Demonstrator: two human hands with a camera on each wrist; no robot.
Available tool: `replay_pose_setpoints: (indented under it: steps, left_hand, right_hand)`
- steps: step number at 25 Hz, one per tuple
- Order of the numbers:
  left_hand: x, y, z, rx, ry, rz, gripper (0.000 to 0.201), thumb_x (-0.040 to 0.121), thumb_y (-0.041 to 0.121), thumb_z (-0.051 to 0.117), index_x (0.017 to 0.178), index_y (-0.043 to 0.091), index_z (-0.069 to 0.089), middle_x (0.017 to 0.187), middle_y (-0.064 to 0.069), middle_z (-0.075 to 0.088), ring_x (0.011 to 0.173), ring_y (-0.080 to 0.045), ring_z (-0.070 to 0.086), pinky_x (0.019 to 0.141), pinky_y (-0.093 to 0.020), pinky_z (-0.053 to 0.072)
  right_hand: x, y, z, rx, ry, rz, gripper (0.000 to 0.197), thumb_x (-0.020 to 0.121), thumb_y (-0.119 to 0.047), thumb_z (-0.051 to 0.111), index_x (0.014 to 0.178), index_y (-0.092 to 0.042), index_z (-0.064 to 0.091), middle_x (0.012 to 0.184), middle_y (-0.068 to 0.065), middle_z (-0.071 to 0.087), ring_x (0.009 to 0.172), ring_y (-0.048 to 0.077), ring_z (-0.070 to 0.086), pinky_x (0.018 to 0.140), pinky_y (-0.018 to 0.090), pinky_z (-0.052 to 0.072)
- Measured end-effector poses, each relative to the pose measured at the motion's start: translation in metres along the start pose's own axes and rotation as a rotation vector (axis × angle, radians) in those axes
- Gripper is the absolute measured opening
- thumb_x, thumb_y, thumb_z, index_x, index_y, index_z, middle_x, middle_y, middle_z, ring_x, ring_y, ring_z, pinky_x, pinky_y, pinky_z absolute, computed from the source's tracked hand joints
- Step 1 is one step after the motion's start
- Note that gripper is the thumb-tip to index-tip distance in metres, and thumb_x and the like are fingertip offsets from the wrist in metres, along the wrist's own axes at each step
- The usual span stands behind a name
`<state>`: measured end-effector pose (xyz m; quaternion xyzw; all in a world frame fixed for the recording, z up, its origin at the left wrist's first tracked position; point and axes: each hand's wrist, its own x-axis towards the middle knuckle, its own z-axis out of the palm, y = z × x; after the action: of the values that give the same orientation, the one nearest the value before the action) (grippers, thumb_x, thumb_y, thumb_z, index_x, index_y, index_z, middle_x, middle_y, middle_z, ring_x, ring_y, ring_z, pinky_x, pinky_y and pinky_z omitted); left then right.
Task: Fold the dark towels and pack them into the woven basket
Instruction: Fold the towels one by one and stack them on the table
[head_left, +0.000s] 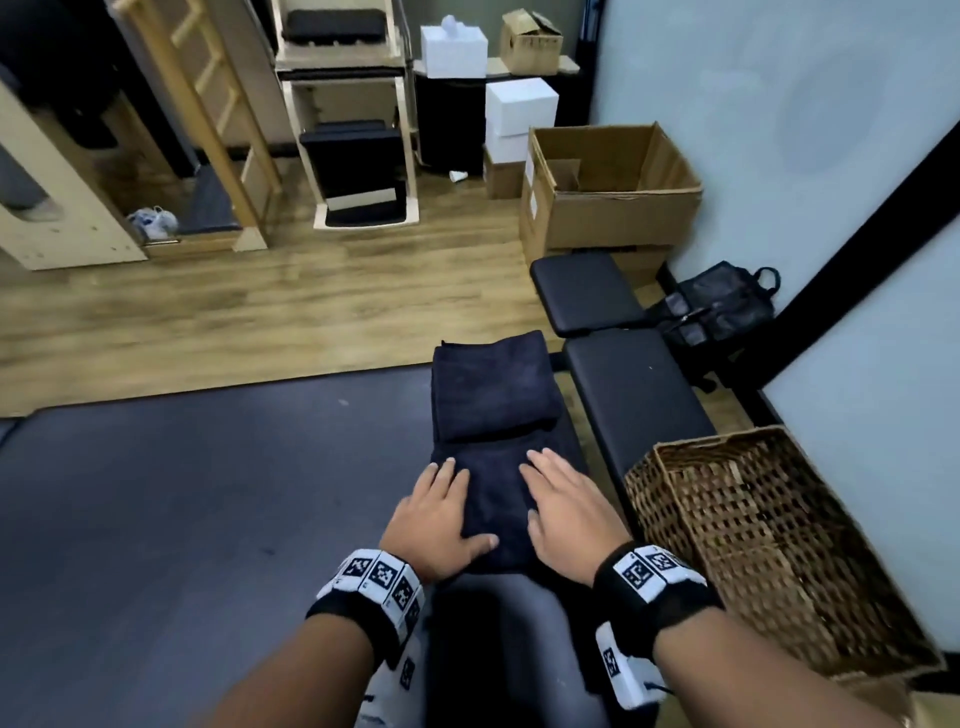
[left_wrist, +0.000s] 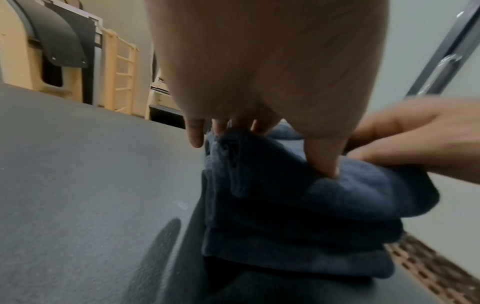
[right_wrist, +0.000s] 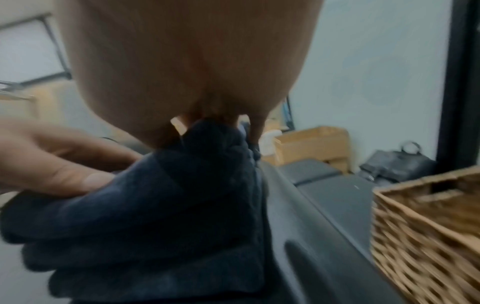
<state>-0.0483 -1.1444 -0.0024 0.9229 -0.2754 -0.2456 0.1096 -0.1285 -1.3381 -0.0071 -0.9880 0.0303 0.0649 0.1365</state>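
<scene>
A folded dark towel (head_left: 493, 499) lies on a black padded bench in front of me. My left hand (head_left: 436, 514) rests flat on its left side, the thumb (left_wrist: 324, 160) pressing on top. On the towel's right side lies my right hand (head_left: 566, 509), fingers straight. The wrist views show this towel (left_wrist: 298, 216) (right_wrist: 155, 216) as several stacked layers under both palms. A second folded dark towel (head_left: 493, 389) sits just beyond the first, touching it. The woven basket (head_left: 675, 514) stands to my right on the floor; nothing shows inside it.
Another black bench (head_left: 634, 395) runs between the towels and the basket. A grey mat (head_left: 208, 493) covers the floor to the left. Farther right stand an open cardboard box (head_left: 608, 192) and a black bag (head_left: 722, 312) by the wall.
</scene>
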Motion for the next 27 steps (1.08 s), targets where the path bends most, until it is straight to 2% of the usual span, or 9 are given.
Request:
replay_pose_setpoints:
  steps: [3,5,8,11,13,15,19,22,27]
  left_hand:
    - [0.015,-0.002,0.000,0.032,-0.128,-0.069,0.122,0.073,0.080,0.056,0.158,0.017,-0.005,0.165,0.006,-0.018,0.152,-0.020,-0.013,0.122,-0.047,0.017]
    - [0.021,-0.005,-0.001,0.036,-0.178,-0.098,0.133,0.065,0.084,0.059,0.157,0.018,-0.010,0.163,0.007,-0.023,0.152,-0.023,-0.016,0.122,-0.049,0.014]
    - [0.021,-0.012,-0.007,0.017,-0.195,-0.127,0.134,0.063,0.088,0.056,0.156,0.020,-0.013,0.163,0.008,-0.022,0.152,-0.024,-0.014,0.122,-0.049,0.013]
    - [0.005,-0.024,-0.007,-0.038,-0.136,-0.196,0.111,0.078,0.083,0.043,0.158,0.019,0.001,0.167,0.004,-0.002,0.153,-0.023,-0.003,0.122,-0.048,0.017]
    - [-0.009,-0.039,0.000,-0.091,-0.102,-0.267,0.085,0.082,0.081,0.036,0.143,0.021,0.040,0.156,-0.004,0.035,0.146,-0.026,0.029,0.115,-0.048,0.032]
    - [-0.034,-0.055,0.009,-0.175,-0.075,-0.344,0.069,0.080,0.081,0.031,0.104,0.024,0.059,0.125,-0.006,0.064,0.121,-0.029,0.056,0.100,-0.043,0.046]
    - [-0.114,-0.090,0.031,-0.269,-0.031,-0.502,0.041,0.095,0.051,0.048,0.100,0.015,0.066,0.110,-0.009,0.070,0.108,-0.029,0.062,0.088,-0.034,0.048]
    - [-0.197,-0.124,0.060,-0.349,-0.004,-0.720,0.034,0.094,0.044,0.053,0.099,0.014,0.069,0.108,-0.010,0.072,0.107,-0.030,0.064,0.084,-0.031,0.047]
    - [-0.328,-0.156,0.122,-0.595,0.082,-0.979,0.036,0.092,0.045,0.056,0.098,0.012,0.071,0.093,-0.005,0.071,0.086,-0.022,0.068,0.076,-0.028,0.049]
  right_hand:
    - [0.006,0.016,-0.001,0.098,-0.312,0.249,0.082,0.092,-0.042,0.039,0.160,-0.014,0.002,0.169,0.007,-0.004,0.156,0.022,0.007,0.121,0.045,0.025]
    - [0.011,0.020,-0.002,0.141,-0.436,0.323,0.089,0.091,-0.044,0.038,0.159,-0.017,-0.011,0.169,0.008,-0.008,0.156,0.024,0.006,0.121,0.046,0.025]
    - [0.016,0.020,-0.010,0.150,-0.502,0.333,0.090,0.089,-0.045,0.039,0.159,-0.020,-0.013,0.169,0.004,-0.009,0.156,0.026,-0.003,0.121,0.050,0.023]
    - [0.021,0.010,-0.020,0.026,-0.416,0.343,0.089,0.086,-0.045,0.047,0.159,-0.013,0.007,0.168,0.007,-0.007,0.154,0.035,-0.003,0.118,0.054,0.023]
    - [0.024,-0.003,-0.024,-0.154,-0.248,0.211,0.071,0.081,-0.036,0.055,0.146,-0.010,0.038,0.163,0.018,0.013,0.150,0.042,0.012,0.114,0.055,0.028]
    - [0.026,-0.026,-0.018,-0.258,-0.115,-0.023,0.046,0.076,-0.027,0.058,0.119,-0.012,0.060,0.141,0.016,0.045,0.131,0.042,0.039,0.101,0.053,0.040]
    - [0.026,-0.076,0.006,-0.191,-0.138,-0.303,0.025,0.088,-0.035,0.054,0.102,-0.016,0.061,0.108,0.006,0.057,0.103,0.033,0.055,0.081,0.044,0.048]
    - [0.021,-0.121,0.021,-0.214,-0.194,-0.429,0.024,0.077,-0.040,0.068,0.087,-0.018,0.067,0.092,0.004,0.061,0.089,0.033,0.059,0.069,0.043,0.050]
    - [0.003,-0.186,0.062,-0.063,-0.486,-0.585,0.032,0.092,-0.044,0.054,0.110,-0.021,0.066,0.113,0.002,0.066,0.111,0.028,0.061,0.093,0.037,0.049]
